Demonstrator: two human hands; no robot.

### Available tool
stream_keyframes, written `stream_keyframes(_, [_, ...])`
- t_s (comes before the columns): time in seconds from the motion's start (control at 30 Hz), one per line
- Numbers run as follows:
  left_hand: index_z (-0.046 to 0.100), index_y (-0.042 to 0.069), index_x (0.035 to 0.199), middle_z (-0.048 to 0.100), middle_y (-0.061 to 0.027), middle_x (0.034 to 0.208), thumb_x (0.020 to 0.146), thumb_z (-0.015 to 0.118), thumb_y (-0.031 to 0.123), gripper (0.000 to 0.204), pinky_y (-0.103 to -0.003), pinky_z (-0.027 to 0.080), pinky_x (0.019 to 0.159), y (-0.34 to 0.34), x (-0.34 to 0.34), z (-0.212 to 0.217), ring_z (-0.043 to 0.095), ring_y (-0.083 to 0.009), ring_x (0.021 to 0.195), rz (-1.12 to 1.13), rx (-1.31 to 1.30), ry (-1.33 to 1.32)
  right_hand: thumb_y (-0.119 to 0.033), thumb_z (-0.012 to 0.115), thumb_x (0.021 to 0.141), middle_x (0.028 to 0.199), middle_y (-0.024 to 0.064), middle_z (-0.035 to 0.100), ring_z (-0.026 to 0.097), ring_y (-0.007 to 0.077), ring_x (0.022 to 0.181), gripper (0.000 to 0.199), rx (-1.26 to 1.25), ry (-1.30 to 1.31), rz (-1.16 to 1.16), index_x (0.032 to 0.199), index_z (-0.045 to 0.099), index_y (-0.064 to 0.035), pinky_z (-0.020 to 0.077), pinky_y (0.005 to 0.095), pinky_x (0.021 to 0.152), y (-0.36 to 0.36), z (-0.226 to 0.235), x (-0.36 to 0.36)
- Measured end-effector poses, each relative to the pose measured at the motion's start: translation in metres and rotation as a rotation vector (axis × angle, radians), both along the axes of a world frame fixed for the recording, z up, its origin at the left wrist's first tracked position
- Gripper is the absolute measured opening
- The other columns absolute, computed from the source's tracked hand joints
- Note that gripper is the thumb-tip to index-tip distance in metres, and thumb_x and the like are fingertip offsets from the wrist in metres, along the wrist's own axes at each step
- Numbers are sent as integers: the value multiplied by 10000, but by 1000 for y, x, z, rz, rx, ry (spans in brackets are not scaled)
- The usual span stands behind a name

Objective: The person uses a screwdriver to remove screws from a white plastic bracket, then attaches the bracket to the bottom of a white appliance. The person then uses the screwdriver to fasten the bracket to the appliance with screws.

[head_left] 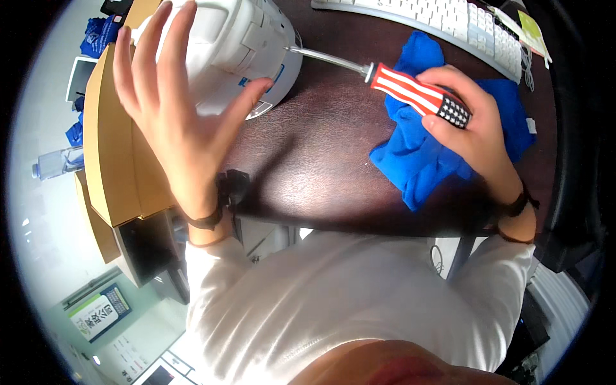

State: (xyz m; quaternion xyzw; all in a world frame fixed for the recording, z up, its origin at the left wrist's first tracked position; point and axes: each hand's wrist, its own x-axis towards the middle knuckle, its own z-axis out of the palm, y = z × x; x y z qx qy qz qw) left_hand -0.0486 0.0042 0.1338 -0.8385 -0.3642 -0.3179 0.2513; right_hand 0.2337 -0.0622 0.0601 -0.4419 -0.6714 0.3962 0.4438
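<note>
A rounded white appliance, probably a rice cooker (224,67), stands at the upper left of the dark brown desk (321,154). My left hand (173,125) is open in front of it, its fingers spread upward and thumb out to the right. Whether the palm touches the white shell I cannot tell. My right hand (478,122) is wrapped around the handle of a screwdriver (405,88), red and white striped with a starred dark end. Its metal shaft points left, and the tip is at the appliance's right side. Beneath the right hand lies a crumpled blue cloth (416,163).
A white keyboard (443,22) runs along the far right, with a cable and papers at its end. Yellow-brown cardboard boxes (106,141) rise beyond the desk's left side, near a clear plastic bottle (59,163). The desk's front edge curves close to my body.
</note>
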Motion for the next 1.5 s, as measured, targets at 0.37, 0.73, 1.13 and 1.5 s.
stream_keyframes(0.37, [553, 218, 1236, 514, -57, 1280, 569, 814, 295, 721, -494, 361, 1013, 22, 10, -13, 413, -368, 1230, 139, -73, 155, -58, 642, 771, 997, 73, 546, 542, 114, 870, 360, 71, 16, 71, 1105, 525, 13, 440, 229, 772, 18, -8, -10])
stream_keyframes(0.73, [633, 225, 1144, 617, -20, 1138, 521, 818, 250, 651, -481, 396, 998, 30, 11, -18, 559, -285, 1099, 131, -27, 133, -4, 682, 687, 971, 120, 549, 576, 193, 823, 382, 335, -202, -14, 1048, 559, 12, 461, 260, 749, 20, 1, -18])
stream_keyframes(1.13, [648, 210, 1118, 631, -10, 1077, 478, 825, 202, 664, -455, 475, 911, 33, 7, -26, 575, -251, 1031, 45, 31, 78, -235, 460, 900, 798, 154, 606, 520, 120, 416, 402, -860, 770, 191, 1234, 416, -15, 354, 195, 332, 22, 9, -15])
stream_keyframes(1.5, [637, 232, 1137, 615, 2, 1152, 488, 829, 243, 677, -461, 416, 989, 29, 10, -27, 549, -275, 1118, 145, 65, 126, -181, 514, 913, 985, 149, 561, 593, 130, 785, 324, -448, 576, 266, 1160, 443, 17, 481, 209, 547, -5, -15, 1])
